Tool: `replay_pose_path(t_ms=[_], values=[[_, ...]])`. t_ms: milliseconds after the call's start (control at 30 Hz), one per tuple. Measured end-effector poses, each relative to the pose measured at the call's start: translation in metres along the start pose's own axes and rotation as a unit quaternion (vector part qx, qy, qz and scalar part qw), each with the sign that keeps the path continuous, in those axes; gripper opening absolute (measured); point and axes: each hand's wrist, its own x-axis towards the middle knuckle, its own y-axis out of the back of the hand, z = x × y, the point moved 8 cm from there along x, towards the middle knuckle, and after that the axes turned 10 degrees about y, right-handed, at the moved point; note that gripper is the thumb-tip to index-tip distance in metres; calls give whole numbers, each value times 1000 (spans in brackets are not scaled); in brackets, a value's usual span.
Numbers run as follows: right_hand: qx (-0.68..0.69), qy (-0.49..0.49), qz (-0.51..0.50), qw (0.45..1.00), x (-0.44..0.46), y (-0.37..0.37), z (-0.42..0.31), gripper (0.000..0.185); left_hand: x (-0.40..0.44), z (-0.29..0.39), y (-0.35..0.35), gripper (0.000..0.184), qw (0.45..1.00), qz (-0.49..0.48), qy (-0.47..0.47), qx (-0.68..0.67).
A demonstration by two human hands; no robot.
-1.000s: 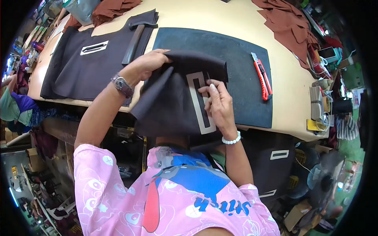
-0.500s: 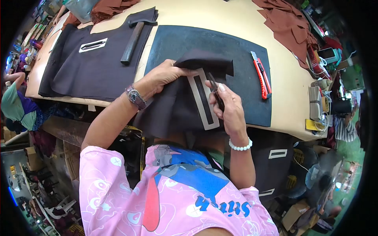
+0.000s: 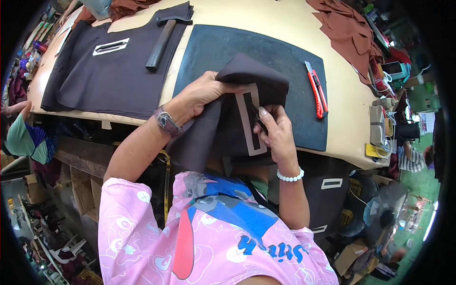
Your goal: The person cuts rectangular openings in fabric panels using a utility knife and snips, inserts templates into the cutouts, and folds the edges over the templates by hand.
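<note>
My left hand (image 3: 206, 92) pinches the dark brown cloth (image 3: 199, 135) by its upper part, with a fold flopping over above the fingers. On the cloth is a pale rectangular frame (image 3: 245, 118) around a long dark slot, tilted slightly. My right hand (image 3: 279, 137) is closed around small dark thread snips (image 3: 258, 116), mostly hidden by the fingers, at the slot's right side. Whether the blades touch the cloth, I cannot tell. The cloth is lifted over the near edge of a dark cutting mat (image 3: 213, 47).
A red utility knife (image 3: 317, 92) lies at the mat's right. To the left, a hammer (image 3: 161, 45) rests on a stack of dark cloth pieces (image 3: 85, 76). Rust-brown pieces (image 3: 344, 38) lie at the far right. Another dark panel (image 3: 313, 190) hangs below the table at right.
The cloth's upper fold has risen and now hangs over further right. My right hand has turned slightly, bringing the snips in against the slot and hiding more of them.
</note>
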Motion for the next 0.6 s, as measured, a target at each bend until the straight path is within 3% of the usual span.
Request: replay_pose_path(t_ms=[600], values=[[33,10,16,999,5,-4,-8,23,-7,9,-7,24,998,2,-47,38]])
